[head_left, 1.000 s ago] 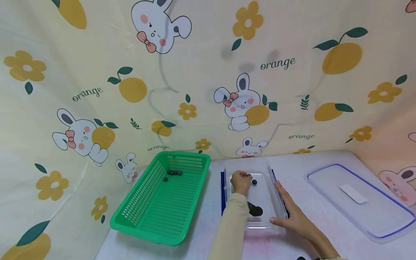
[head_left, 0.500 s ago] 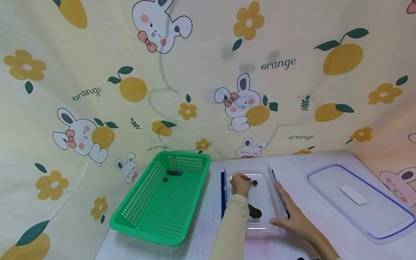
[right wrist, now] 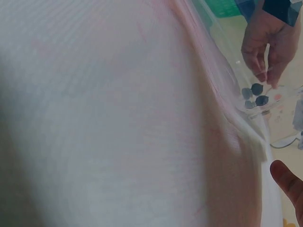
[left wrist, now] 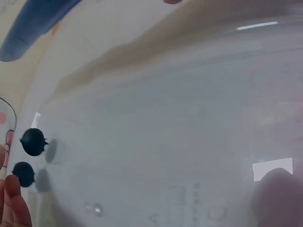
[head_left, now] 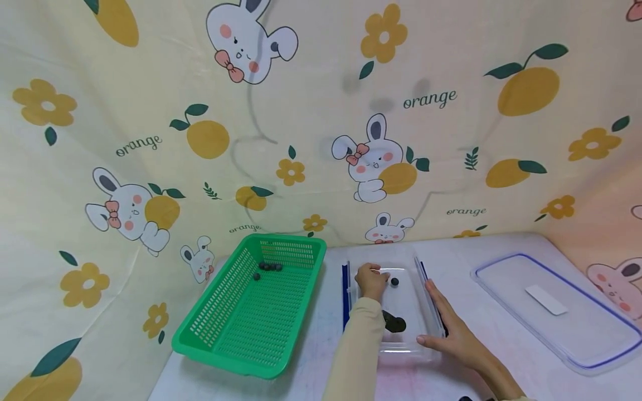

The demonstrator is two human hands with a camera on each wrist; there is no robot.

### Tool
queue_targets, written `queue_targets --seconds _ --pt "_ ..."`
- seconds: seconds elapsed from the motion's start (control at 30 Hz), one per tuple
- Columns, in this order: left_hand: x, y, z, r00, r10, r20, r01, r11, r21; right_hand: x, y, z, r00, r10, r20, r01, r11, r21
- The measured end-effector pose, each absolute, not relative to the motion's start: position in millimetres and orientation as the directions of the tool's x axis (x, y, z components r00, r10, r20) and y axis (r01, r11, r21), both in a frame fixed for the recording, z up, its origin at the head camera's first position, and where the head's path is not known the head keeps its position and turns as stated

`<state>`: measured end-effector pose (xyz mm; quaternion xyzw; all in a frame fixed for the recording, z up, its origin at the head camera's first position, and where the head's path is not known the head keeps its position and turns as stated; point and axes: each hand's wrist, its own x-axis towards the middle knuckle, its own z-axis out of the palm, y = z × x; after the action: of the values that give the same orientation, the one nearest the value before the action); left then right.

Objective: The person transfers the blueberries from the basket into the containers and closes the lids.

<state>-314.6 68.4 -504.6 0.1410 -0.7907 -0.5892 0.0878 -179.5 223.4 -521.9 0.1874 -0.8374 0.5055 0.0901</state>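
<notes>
My left hand (head_left: 371,281) reaches into a clear plastic box (head_left: 411,351), fingers pointing down. Two small dark balls with tiny pointed nubs, one ball (left wrist: 33,142) and a second ball (left wrist: 23,174), sit near the box's far end. Its fingertips (left wrist: 12,184) are right at the second ball, overlapping its edge; I cannot tell if they pinch it. From the head only one ball (head_left: 394,282) shows beside the hand. My right hand (head_left: 453,334) rests along the box's right side, fingers extended outside by the blue clip and thumb over the near rim.
A green slotted basket (head_left: 286,356) stands at left with several dark balls (head_left: 271,267) at its far end. The box's lid (head_left: 531,278), blue-sealed with a white label, lies at right. A patterned cloth (head_left: 301,111) walls the back and sides.
The left fingers have shifted slightly and now hide the ball beside them in the head view. The other ball has moved only slightly. My right hand stays put.
</notes>
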Motion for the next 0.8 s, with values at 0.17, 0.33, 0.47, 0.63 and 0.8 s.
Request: queue_targets --seconds 0.17,0.33,0.47,0.63,0.8 --pt "-319.0 67.5 -497.5 -0.955 -0.295 -0.023 -0.094 0.229 0.969 -179.3 223.4 -521.7 -0.908 -0.221 0.356 -0.417 0.408 -0.812" --pt "-319.2 63.8 -481.2 -0.964 -0.266 -0.024 -0.082 0.209 0.974 -178.6 222.3 -521.2 -0.912 -0.218 0.347 -0.408 0.419 -0.811" --pt "-317.7 57.1 -469.0 -0.977 -0.213 0.020 -0.023 0.198 0.980 -179.1 222.2 -520.3 -0.916 -0.218 0.337 -0.400 0.420 -0.815" --pt "-316.5 48.5 -457.5 -0.990 -0.093 0.106 0.092 0.141 0.986 -179.3 222.4 -520.4 -0.919 -0.218 0.328 -0.392 0.418 -0.820" --pt "-314.9 38.6 -443.5 -0.978 -0.017 0.207 0.203 0.136 0.970 -177.0 221.8 -521.4 -0.906 -0.221 0.361 -0.421 0.397 -0.815"
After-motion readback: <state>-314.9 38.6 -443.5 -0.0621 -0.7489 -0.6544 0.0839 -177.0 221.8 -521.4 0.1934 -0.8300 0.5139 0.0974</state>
